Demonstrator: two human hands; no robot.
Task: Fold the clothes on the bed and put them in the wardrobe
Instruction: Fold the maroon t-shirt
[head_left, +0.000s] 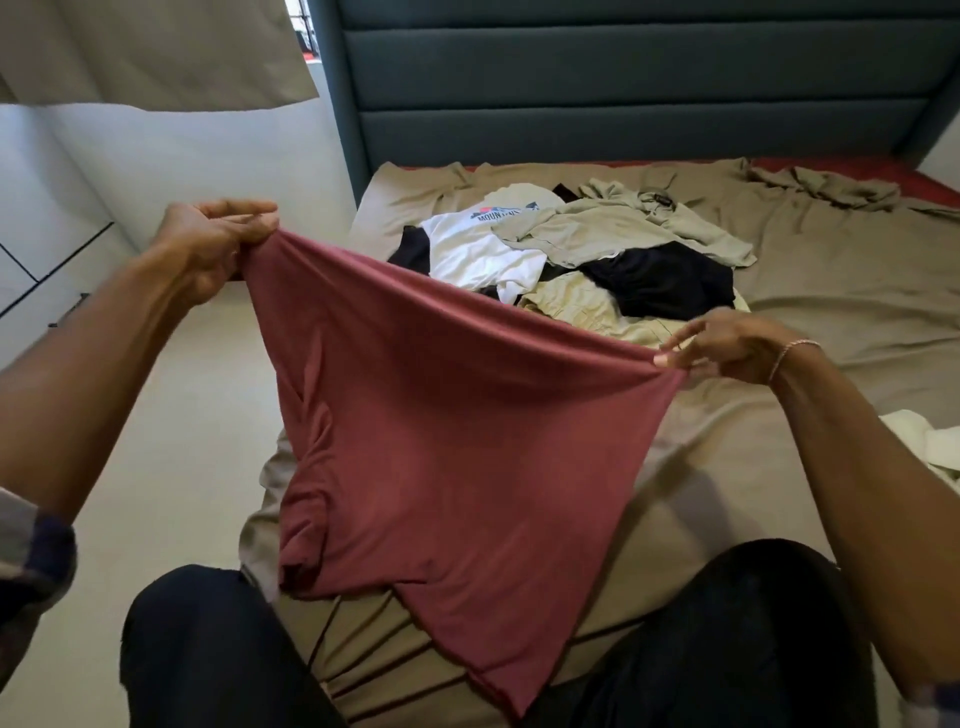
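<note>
Left hand (208, 249): raised at upper left, fingers curled tight and pinching one end of the shirt's top edge.
Right hand (737, 351): lower and to the right, thumb and forefinger pinching the other end of the same edge; the remaining fingers are spread loosely above the pinch.
Shirt (457, 415): dusty red, stretched taut between the two sets of fingers. It hangs down from them towards the person, and its lower edge lies on the sheet between the legs.
Pile (571, 260): unfolded clothes beyond the fingers, well apart from them, on the bed. It holds a white tee (478, 249) with a printed logo, beige garments and black ones, all overlapping.
Bed (831, 312): covered in a rumpled tan sheet that spreads under the shirt and past the right hand's fingers.
Headboard (623, 78): dark teal, padded, far beyond the pile.
Bracelet (792, 351): thin, on the right wrist just behind the fingers.
Legs (727, 623): in black trousers, below both hands, one on each side of the hanging shirt.
Curtain (156, 52): beige, above the left hand.
</note>
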